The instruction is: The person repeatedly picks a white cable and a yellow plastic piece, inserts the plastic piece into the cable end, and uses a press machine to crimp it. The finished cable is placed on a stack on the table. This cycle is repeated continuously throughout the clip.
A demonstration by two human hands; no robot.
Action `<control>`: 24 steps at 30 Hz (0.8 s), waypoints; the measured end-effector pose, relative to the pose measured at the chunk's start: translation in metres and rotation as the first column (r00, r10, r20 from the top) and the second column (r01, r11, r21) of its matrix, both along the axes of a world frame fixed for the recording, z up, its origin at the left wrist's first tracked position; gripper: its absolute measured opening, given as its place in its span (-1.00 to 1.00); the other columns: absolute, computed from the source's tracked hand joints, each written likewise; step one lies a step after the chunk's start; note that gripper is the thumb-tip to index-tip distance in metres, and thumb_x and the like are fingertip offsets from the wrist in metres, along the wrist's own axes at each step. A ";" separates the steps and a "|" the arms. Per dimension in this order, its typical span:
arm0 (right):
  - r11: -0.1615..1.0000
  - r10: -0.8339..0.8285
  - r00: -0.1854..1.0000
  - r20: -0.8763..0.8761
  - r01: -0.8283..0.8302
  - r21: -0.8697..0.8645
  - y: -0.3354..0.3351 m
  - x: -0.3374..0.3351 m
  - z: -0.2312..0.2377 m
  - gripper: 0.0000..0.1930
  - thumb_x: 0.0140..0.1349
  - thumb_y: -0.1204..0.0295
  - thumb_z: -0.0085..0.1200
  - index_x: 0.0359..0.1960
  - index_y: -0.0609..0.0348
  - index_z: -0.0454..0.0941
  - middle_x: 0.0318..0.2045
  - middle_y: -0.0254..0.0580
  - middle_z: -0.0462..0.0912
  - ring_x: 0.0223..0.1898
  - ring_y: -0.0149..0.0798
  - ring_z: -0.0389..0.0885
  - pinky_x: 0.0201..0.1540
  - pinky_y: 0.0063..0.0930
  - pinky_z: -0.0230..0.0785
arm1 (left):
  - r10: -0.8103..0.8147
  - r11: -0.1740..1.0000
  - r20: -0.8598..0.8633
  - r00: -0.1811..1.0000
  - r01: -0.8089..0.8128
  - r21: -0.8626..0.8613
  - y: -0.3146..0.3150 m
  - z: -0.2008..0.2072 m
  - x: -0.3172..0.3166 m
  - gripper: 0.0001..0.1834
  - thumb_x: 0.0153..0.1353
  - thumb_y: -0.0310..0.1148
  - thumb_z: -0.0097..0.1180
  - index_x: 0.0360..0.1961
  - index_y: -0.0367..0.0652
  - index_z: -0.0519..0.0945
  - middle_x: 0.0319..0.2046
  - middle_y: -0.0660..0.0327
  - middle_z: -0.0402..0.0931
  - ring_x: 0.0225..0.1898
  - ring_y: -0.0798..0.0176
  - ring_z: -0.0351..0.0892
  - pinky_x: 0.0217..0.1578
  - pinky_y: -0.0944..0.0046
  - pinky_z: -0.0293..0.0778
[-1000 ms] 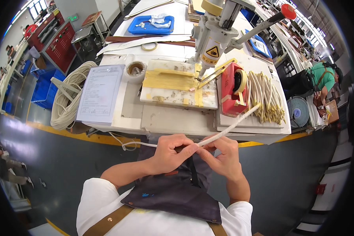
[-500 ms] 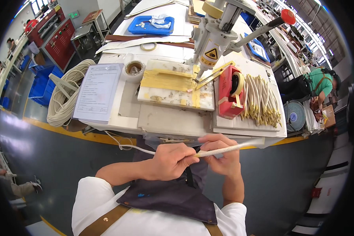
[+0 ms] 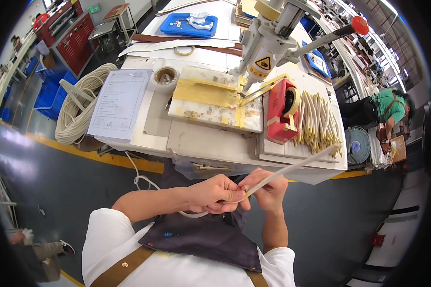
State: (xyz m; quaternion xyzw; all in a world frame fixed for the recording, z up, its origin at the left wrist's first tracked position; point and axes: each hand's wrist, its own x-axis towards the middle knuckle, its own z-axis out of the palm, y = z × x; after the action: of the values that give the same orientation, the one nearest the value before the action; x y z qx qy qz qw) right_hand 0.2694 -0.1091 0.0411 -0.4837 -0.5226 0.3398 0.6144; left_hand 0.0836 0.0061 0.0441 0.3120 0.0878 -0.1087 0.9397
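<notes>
A white cord [image 3: 299,167] runs through both hands in front of the table edge, its free end slanting up to the far right. My left hand [image 3: 213,193] is closed round the cord, thumb pressed on top. My right hand [image 3: 270,193] pinches it just beside the left fingertips, with the fingers partly hidden behind it. A bit of yellow tape shows on the cord between the hands. From my left hand the cord loops down and back to the left, toward the table's underside.
A red tape dispenser [image 3: 278,112] stands beside a pile of cut cord pieces [image 3: 317,119] with yellow ends. Behind my hands sit a taped white board [image 3: 201,112] and a lever press [image 3: 268,52]. At left are a coiled cord [image 3: 77,107], a printed sheet [image 3: 118,103] and a tape roll [image 3: 165,77].
The cord's free end has swung upward, so the cord slants more steeply. My hands have come closer together and a little lower, and the cord on the left hangs in a looser loop.
</notes>
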 end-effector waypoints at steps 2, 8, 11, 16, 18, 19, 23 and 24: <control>0.998 -0.053 0.968 -0.245 0.041 -0.055 0.004 -0.014 0.005 -0.41 0.13 0.63 0.35 0.23 0.25 0.47 -0.19 -0.09 0.75 -0.24 -0.18 0.75 -0.19 -0.46 0.59 | 0.029 0.999 -0.011 1.000 -0.028 0.044 -0.002 -0.001 -0.002 -0.63 0.50 -0.20 0.07 -0.14 -0.38 0.67 -0.60 0.30 0.52 -0.73 0.59 0.18 -0.73 0.48 0.13; 0.988 -0.004 1.000 -0.019 0.001 -0.155 -0.007 -0.002 -0.018 -0.54 0.19 0.65 0.28 0.16 0.40 0.54 -0.03 0.07 0.62 -0.09 -0.11 0.71 -0.07 -0.36 0.61 | 0.244 0.172 0.478 0.844 -0.523 0.835 -0.011 0.003 -0.006 -0.76 0.33 -0.35 0.25 -0.08 -0.30 0.67 -0.44 0.18 0.69 -0.60 0.36 0.55 -0.60 0.39 0.45; 0.991 0.116 0.905 -0.409 -0.133 -0.012 -0.020 -0.010 -0.024 -0.64 0.19 0.73 0.18 0.06 0.44 0.59 -0.05 0.07 0.62 -0.12 -0.12 0.71 -0.07 -0.33 0.61 | 0.098 -0.396 0.744 0.661 -0.660 0.638 -0.011 -0.006 -0.006 -0.66 0.15 -0.47 0.37 -0.04 -0.30 0.63 -0.39 0.15 0.70 -0.48 0.22 0.69 -0.48 0.31 0.59; 0.993 0.009 0.914 -0.405 -0.055 -0.101 -0.012 -0.023 0.005 -0.75 0.16 0.74 0.21 -0.09 0.43 0.67 -0.19 -0.05 0.67 -0.21 -0.23 0.71 -0.15 -0.38 0.61 | -0.069 -0.593 0.693 0.717 -0.589 0.550 -0.004 -0.009 -0.014 -0.60 0.14 -0.49 0.38 0.00 -0.38 0.58 -0.35 0.16 0.67 -0.44 0.25 0.68 -0.45 0.32 0.61; 0.976 -0.066 0.975 -0.212 0.019 -0.216 -0.013 -0.020 0.005 -0.77 0.14 0.69 0.29 -0.14 0.39 0.70 -0.23 -0.12 0.69 -0.24 -0.29 0.71 -0.19 -0.41 0.59 | -0.074 -0.587 0.691 0.720 -0.591 0.553 -0.003 -0.004 -0.015 -0.58 0.14 -0.49 0.38 0.01 -0.39 0.58 -0.34 0.16 0.67 -0.44 0.26 0.67 -0.46 0.32 0.60; 0.979 -0.064 0.994 -0.093 0.044 -0.198 -0.013 -0.018 0.007 -0.77 0.12 0.67 0.33 -0.16 0.36 0.71 -0.26 -0.15 0.69 -0.28 -0.31 0.70 -0.23 -0.43 0.57 | -0.074 -0.586 0.690 0.720 -0.591 0.555 -0.002 -0.003 -0.015 -0.58 0.14 -0.48 0.38 0.02 -0.39 0.58 -0.33 0.16 0.66 -0.44 0.27 0.66 -0.46 0.32 0.59; 0.985 -0.094 0.919 0.382 0.140 -0.095 -0.006 -0.007 0.012 -0.80 0.05 0.64 0.38 -0.25 0.23 0.74 -0.40 -0.22 0.69 -0.41 -0.32 0.66 -0.37 -0.47 0.49 | -0.041 -0.481 0.615 0.788 -0.555 0.678 -0.003 -0.007 -0.016 -0.64 0.22 -0.43 0.32 0.01 -0.35 0.60 -0.44 0.17 0.60 -0.50 0.29 0.61 -0.51 0.32 0.54; 0.985 -0.108 0.862 0.495 0.159 -0.062 -0.004 -0.006 0.014 -0.81 0.04 0.65 0.38 -0.28 0.20 0.75 -0.44 -0.23 0.68 -0.45 -0.30 0.65 -0.41 -0.48 0.47 | -0.015 -0.404 0.583 0.812 -0.539 0.740 -0.001 -0.008 -0.015 -0.68 0.27 -0.41 0.28 -0.01 -0.37 0.60 -0.48 0.19 0.56 -0.51 0.32 0.59 -0.52 0.34 0.51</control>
State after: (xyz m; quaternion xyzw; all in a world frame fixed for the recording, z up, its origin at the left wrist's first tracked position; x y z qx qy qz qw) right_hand 0.2637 -0.1127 0.0546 -0.6194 -0.6083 0.1887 0.4591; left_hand 0.0689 0.0050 0.0363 0.9087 0.0484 0.3056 0.2802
